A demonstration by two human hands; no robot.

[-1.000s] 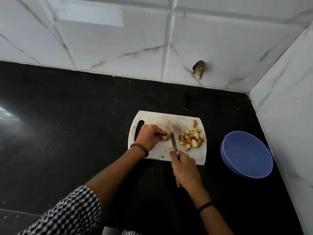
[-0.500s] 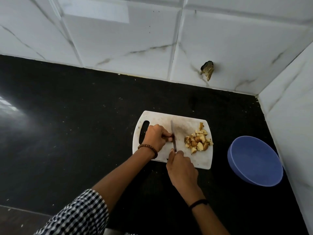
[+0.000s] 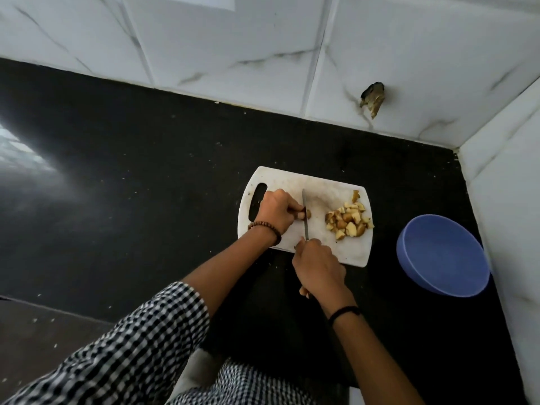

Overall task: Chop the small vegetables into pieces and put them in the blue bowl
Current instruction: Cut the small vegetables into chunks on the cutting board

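White cutting board (image 3: 321, 187) is bearing the work. My left hand (image 3: 276, 211) is pinching a small vegetable (image 3: 308, 213); my right hand (image 3: 318, 264) is gripping the knife (image 3: 305, 226), blade against it. Chopped pieces (image 3: 349, 220) are lying at its 3 o'clock, blue bowl (image 3: 441, 255) beyond, off-board.

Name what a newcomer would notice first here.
The white cutting board on the black counter, where the left hand holds a small vegetable and the right hand holds a knife against it. Then the pile of chopped pieces on the board's right side, and the empty blue bowl to its right.
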